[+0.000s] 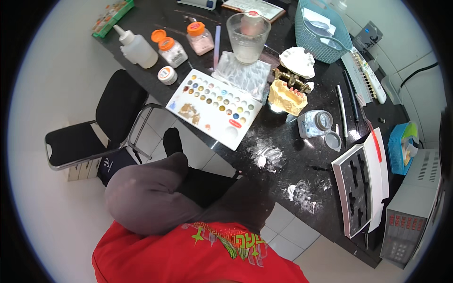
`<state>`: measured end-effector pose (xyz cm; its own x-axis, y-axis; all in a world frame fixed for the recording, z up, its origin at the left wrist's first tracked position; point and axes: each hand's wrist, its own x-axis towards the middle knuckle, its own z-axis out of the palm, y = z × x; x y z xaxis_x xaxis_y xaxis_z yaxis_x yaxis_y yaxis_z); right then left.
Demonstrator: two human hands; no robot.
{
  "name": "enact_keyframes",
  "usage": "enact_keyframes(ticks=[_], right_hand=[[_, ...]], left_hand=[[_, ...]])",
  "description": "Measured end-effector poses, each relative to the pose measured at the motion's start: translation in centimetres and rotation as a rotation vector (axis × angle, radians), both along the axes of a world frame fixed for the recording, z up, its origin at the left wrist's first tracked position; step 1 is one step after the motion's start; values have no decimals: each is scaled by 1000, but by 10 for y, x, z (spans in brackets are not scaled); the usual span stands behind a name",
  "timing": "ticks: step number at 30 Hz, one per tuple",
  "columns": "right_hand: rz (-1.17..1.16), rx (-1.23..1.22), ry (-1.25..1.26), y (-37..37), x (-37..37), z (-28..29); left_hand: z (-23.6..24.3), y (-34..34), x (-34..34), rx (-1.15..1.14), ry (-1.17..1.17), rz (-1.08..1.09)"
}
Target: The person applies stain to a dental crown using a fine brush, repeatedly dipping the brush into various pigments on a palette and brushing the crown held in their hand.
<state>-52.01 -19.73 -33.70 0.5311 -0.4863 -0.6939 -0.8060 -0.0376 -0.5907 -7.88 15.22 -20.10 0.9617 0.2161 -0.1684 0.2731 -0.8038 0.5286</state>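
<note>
Both hands are out of view, so I cannot tell their grip; powder (261, 161) lies near the front edge of the counter (293, 156), the palette (214, 118) along it, the yellow cast (285, 100) farther in, the case (358, 192) by the front right corner

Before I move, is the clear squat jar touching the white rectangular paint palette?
Apart: the head view shows a strip of black tabletop between the jar and the palette.

A white cast (297, 61) and a yellow cast (287, 99) are being joined by a brass articulator (283, 76). White powder (266, 157) is being borne by the table (302, 162) beside a palette (207, 112), and papers (317, 20) are being held in a blue basket (336, 53).
</note>
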Motion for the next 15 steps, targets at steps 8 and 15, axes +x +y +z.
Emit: enact_keyframes(ticks=[8, 15], right_hand=[[-146, 257, -203, -25, -19, -12], [-263, 422, -383, -30, -30, -15]], left_hand=[[-23, 6, -1, -114, 5, 115], [-15, -66, -5, -638, 271, -148]])
